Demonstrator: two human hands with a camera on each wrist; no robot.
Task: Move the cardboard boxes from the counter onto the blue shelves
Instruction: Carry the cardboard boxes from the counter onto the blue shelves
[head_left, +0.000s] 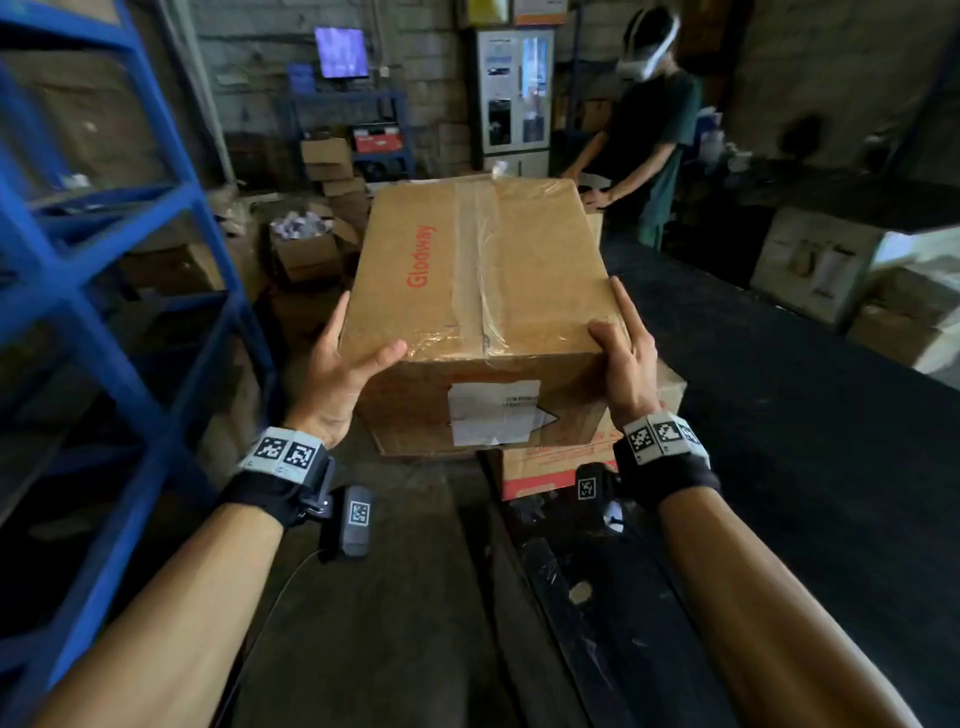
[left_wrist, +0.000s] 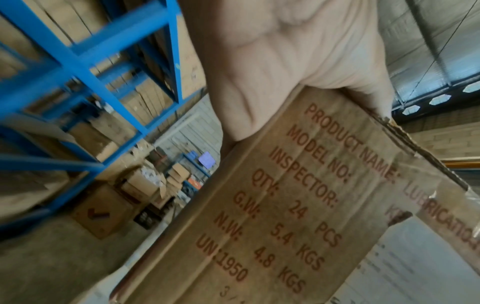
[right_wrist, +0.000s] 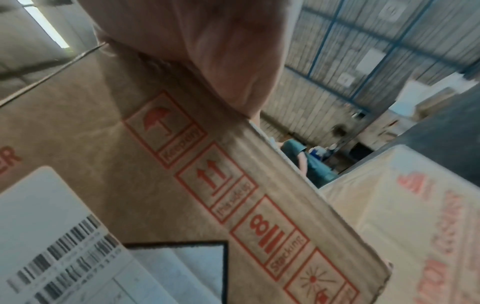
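A large brown cardboard box (head_left: 483, 291) with red "Glodway" lettering, clear tape along its top and a white label on its near face is held in front of me. My left hand (head_left: 337, 374) grips its near left corner, thumb over the top edge. My right hand (head_left: 621, 358) grips the near right corner the same way. The left wrist view shows the left hand's palm (left_wrist: 285, 61) against the box's printed side (left_wrist: 298, 205). In the right wrist view the right hand (right_wrist: 207, 41) is on the box (right_wrist: 130, 164). The blue shelves (head_left: 104, 260) stand at the left.
Under the held box a second box (head_left: 561, 462) with red print sits on the dark counter (head_left: 779, 415). Another person (head_left: 649, 130) stands at the counter's far end. Open boxes (head_left: 306, 249) lie on the floor beyond, and more boxes (head_left: 815, 265) sit at the right.
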